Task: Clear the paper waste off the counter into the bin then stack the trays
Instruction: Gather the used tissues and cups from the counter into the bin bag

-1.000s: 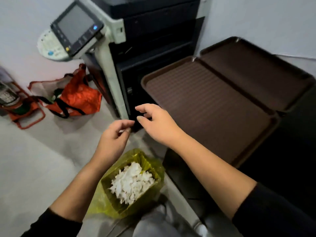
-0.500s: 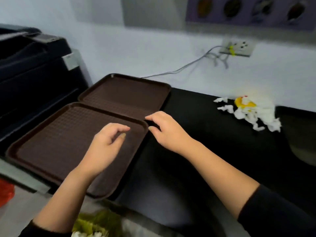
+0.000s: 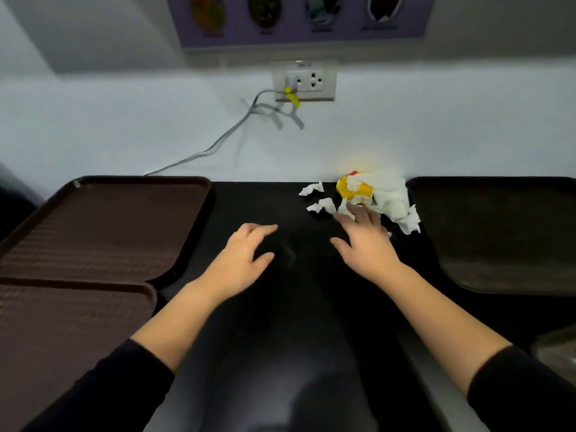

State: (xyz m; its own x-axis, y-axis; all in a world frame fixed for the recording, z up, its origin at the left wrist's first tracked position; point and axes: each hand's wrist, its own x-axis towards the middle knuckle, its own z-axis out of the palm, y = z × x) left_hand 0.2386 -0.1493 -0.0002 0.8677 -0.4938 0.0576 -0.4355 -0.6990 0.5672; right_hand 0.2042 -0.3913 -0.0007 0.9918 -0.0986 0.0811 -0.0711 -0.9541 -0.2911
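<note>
The right hand (image 3: 366,244) reaches with spread, empty fingers to the crumpled paper waste (image 3: 386,198) at the far right of the black counter (image 3: 265,201), apparently to gather it, while the left hand (image 3: 243,260) hovers relaxed and empty beside the brown trays (image 3: 103,226) on the left.

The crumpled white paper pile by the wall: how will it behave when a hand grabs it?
The crumpled white paper pile looks thin and soft, so it should probably squash easily and weigh little. It lies in separate scraps, so some would likely drop from the right hand. The yellow wrapper among it may hold its shape slightly better.
</note>
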